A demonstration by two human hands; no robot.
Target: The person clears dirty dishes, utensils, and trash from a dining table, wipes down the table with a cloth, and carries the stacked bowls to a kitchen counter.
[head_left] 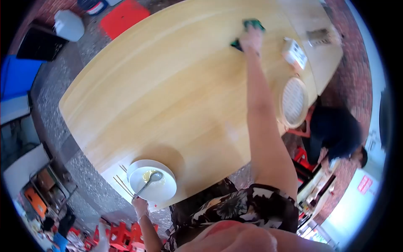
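Note:
My right hand (252,40), arm stretched far across the wooden table (168,92), presses a green cloth (254,23) against the tabletop, fingers closed over it. Close to the table's near left edge, my left hand (140,205) grips the rim of a white bowl (163,191); a second white rim shows behind it, as if stacked. A spoon (155,176) rests in the bowl with some yellowish liquid, its handle running toward my left fingers. Chopsticks (123,187) stick out beside that hand; whether the fingers also pinch them I cannot tell.
On the right of the table are a round bamboo steamer (293,103), a white box (295,53) and a flat dark-and-clear item (319,37). A person in dark clothing (336,128) sits beyond the right edge. Red stools (121,237) stand below left, a red one (124,18) at the far side.

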